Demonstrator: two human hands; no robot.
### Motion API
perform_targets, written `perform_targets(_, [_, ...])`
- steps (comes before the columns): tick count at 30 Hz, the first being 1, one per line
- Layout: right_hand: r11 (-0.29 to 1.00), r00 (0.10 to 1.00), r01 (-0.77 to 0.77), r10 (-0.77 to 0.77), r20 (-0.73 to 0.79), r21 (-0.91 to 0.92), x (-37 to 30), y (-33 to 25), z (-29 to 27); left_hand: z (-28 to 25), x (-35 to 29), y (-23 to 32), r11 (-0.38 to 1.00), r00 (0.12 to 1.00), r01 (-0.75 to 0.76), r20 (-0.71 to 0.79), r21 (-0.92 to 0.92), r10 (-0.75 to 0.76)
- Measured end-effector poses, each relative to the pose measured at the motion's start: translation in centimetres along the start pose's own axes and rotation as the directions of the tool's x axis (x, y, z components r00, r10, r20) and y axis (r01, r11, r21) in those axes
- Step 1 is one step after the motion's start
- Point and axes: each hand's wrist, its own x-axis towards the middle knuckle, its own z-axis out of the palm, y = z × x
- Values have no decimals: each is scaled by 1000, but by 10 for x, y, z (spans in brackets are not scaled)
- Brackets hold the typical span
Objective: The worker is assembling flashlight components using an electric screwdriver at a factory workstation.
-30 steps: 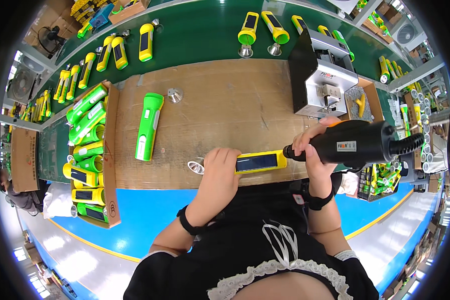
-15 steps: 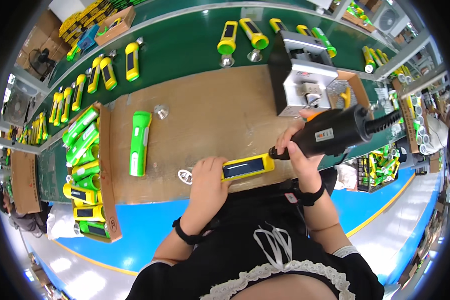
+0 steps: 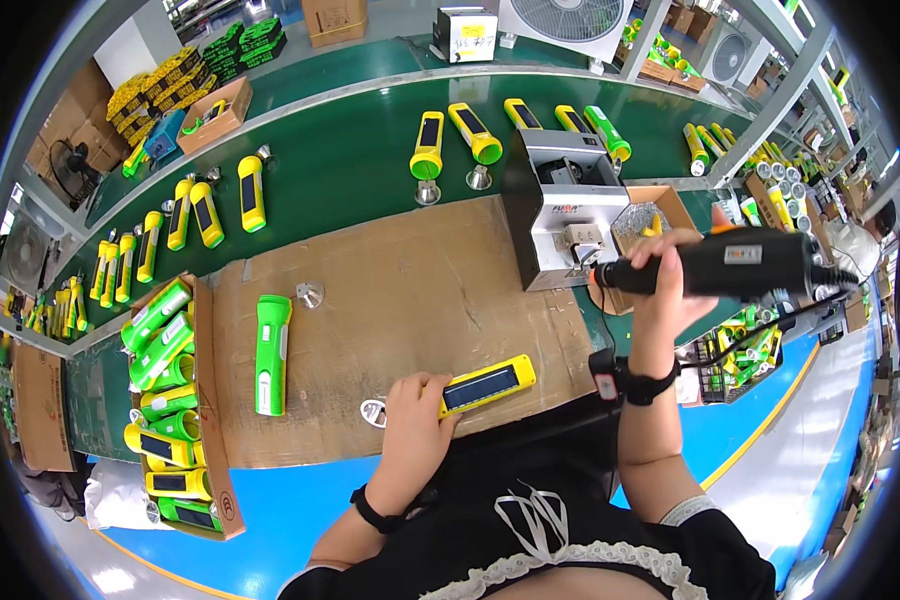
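My left hand (image 3: 417, 425) is closed around one end of a yellow flashlight (image 3: 485, 388) that lies on the cardboard sheet with its dark solar panel facing up. In my right hand (image 3: 660, 290) is a black electric screwdriver (image 3: 735, 265), held level with its tip pointing left. That tip is at the front of a black and silver screw feeder (image 3: 560, 215); whether it touches the feeder, I cannot tell. Beside my left hand lies a small silver reflector (image 3: 374, 413), partly hidden by the fingers. Farther left, a green flashlight (image 3: 272, 360) rests near another reflector (image 3: 310, 294).
A carton (image 3: 215, 400) packed with green and yellow flashlights stands at the left. Behind the cardboard sheet (image 3: 400, 300), several flashlights with loose reflectors lie along the green conveyor belt (image 3: 340, 140). An open box (image 3: 660, 205) sits right of the feeder. The screwdriver's cable trails rightward.
My right hand has lifted the screwdriver off the yellow flashlight's end and carried it to the screw feeder. My left hand still holds the flashlight. The view has tilted upward.
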Motion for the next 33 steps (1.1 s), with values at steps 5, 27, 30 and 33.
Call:
perform_targets(5, [995,999,-48,48,-9,-83,16,35,-7,-4,-3,-2,1000,999,-1,-40,27,2])
perform_targets(27, [845,821,-447,256,511,294,-117,-63,43,5,-14,-13,999,988,-23,-153,24,26])
perform_targets(30, [817,817,-478,279,504,322,-122,-63,49,7,-15,-12,1000,984,-28,-174,10,29])
perform_targets(33, [836,830,-450,262,493,314,-127,-59,50,10,-16,-13,999,981,-31,-193,-8,29])
